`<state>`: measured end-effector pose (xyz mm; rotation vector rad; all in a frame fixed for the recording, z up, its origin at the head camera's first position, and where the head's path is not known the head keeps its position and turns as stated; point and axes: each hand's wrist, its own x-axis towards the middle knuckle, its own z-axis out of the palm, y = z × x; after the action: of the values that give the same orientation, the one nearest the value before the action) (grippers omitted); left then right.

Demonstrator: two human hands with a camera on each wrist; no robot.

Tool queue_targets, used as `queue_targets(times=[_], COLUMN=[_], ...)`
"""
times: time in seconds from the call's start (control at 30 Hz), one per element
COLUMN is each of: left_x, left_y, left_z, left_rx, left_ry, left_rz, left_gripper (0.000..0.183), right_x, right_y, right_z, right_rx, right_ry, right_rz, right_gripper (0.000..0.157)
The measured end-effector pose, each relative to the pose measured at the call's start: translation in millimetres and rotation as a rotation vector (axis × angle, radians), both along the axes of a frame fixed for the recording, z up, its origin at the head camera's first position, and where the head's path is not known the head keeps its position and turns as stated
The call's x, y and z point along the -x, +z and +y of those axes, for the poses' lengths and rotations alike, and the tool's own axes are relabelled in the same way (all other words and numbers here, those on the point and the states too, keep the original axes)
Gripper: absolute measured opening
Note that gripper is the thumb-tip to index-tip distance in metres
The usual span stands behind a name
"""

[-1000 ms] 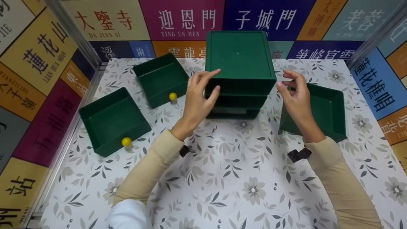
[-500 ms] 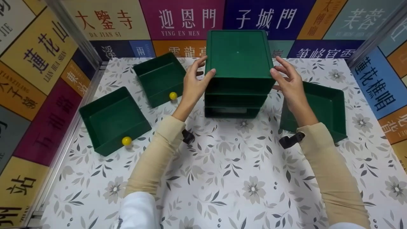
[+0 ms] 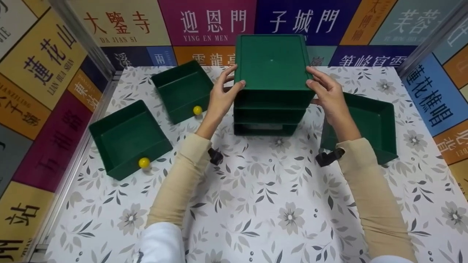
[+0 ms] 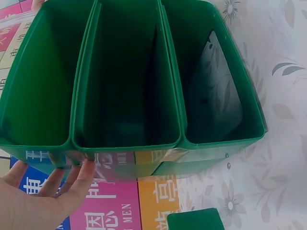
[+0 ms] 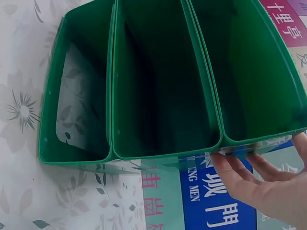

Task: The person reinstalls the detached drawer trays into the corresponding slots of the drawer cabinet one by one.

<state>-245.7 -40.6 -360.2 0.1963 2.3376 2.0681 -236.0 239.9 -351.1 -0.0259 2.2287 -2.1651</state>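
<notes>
A green drawer cabinet (image 3: 270, 62) stands at the back middle of the table, its open front facing me. My left hand (image 3: 221, 96) touches its left side with the fingers, the thumb at the top front corner. At the opposite side, my right hand (image 3: 331, 100) does the same. In the left wrist view, the fingers (image 4: 72, 184) lie against the side panel below three bare compartments. The right wrist view has the right fingers (image 5: 235, 172) on the other side panel. Through a cut-out in the bottom compartment (image 5: 79, 96) the tablecloth shows.
Two green drawers with yellow ball knobs lie to the left: one nearer drawer (image 3: 129, 135) and one farther drawer (image 3: 182, 87). Another green drawer (image 3: 373, 124) sits to the right, partly behind my right wrist. Printed panels (image 3: 212, 22) wall in the flowered table (image 3: 256, 204).
Both hands have come in to the cabinet's sides, the right one moving left and reaching it last. The drawers have stayed in place.
</notes>
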Motion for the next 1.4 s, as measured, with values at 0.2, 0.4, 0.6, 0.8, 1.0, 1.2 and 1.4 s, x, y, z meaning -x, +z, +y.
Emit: queue_targets(times=[0.2, 0.4, 0.6, 0.8, 1.0, 1.2, 1.4], left_x=[-14.0, -16.6, -18.6, -18.8, -18.9, -18.6, -21.7], left_y=[13.1, 15.3, 14.9, 15.2, 15.1, 15.9, 16.1], left_z=[1, 1, 1, 1, 3, 2, 4], left_rx=[-0.022, -0.014, 0.018, 0.024, 0.046, 0.066, 0.077], left_ry=[0.015, 0.01, 0.027, 0.037, 0.032, 0.028, 0.022], left_rz=[0.021, 0.024, 0.035, 0.045, 0.059, 0.055, 0.056], left_gripper=[0.049, 0.049, 0.049, 0.048, 0.047, 0.047, 0.047], right_x=[2.9, 2.3, 1.8, 1.4, -0.3, -2.6, -7.2], right_y=[0.5, 0.7, 1.0, 0.2, -1.6, -2.2, -2.2], right_z=[-2, -2, -3, -4, -2, -1, 0], right_rx=[-0.05, -0.1, -0.135, -0.083, -0.082, -0.105, -0.175], right_ry=[0.007, -0.009, -0.017, -0.027, -0.053, -0.068, -0.08], right_rz=[0.009, 0.016, 0.013, 0.021, 0.059, 0.073, 0.104], right_gripper=[0.041, 0.039, 0.037, 0.036, 0.034, 0.034, 0.032])
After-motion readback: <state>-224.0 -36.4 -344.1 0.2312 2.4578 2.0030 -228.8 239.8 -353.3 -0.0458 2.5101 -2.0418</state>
